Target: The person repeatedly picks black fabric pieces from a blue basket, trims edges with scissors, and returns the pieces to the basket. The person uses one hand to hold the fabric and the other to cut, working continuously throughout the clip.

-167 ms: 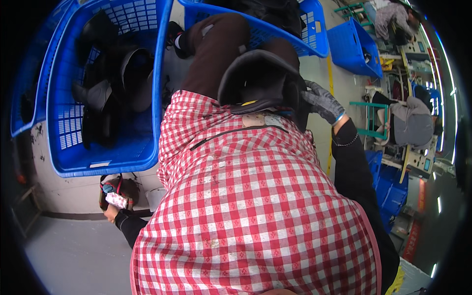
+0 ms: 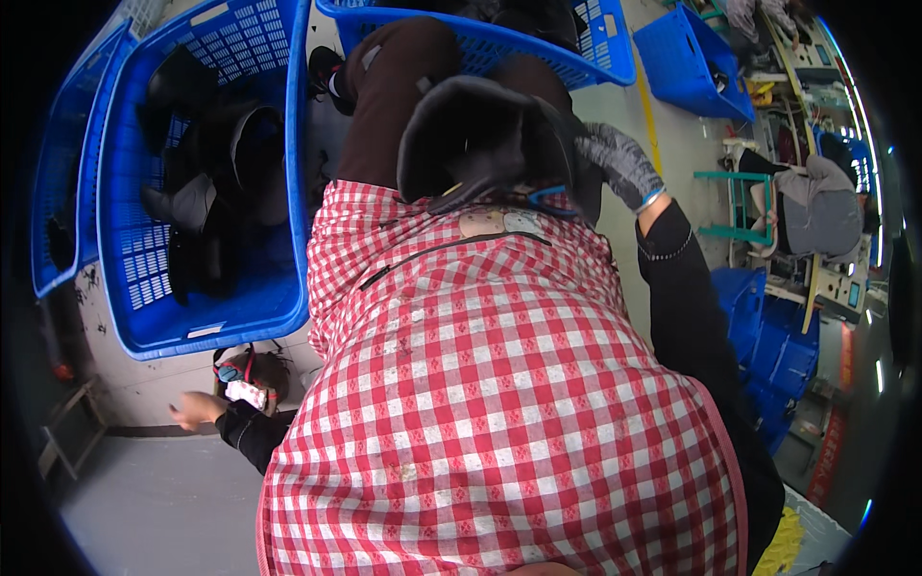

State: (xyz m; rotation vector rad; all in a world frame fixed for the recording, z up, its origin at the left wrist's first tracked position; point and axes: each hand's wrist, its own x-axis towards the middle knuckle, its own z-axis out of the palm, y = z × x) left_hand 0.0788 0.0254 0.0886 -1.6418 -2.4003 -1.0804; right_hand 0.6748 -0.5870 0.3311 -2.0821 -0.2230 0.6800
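Note:
On my lap lies a black, hollow, padded piece that looks like a boot (image 2: 451, 120), its wide mouth facing me. My right hand (image 2: 622, 165), in a grey glove, grips its right side; some fingertips are hidden behind it. At lower left, my bare left hand (image 2: 199, 411) is stretched out beside a dark bag (image 2: 272, 374). Its fingers look apart though slightly blurred, and nothing shows in them. A small white-and-pink item (image 2: 247, 394) rests against the bag, to the right of that hand.
A large blue crate (image 2: 206, 336) with several black boot-like pieces (image 2: 259, 158) stands at left, another blue crate (image 2: 610, 67) beyond my knees. Farther right are a blue bin (image 2: 687, 62), a green stool frame (image 2: 740, 206) and a person in grey (image 2: 816, 211) by a workbench.
My left hand has moved left, away from the white-and-pink item, which now sits by the bag. My right hand stays on the boot-like piece. The whole view has shifted slightly.

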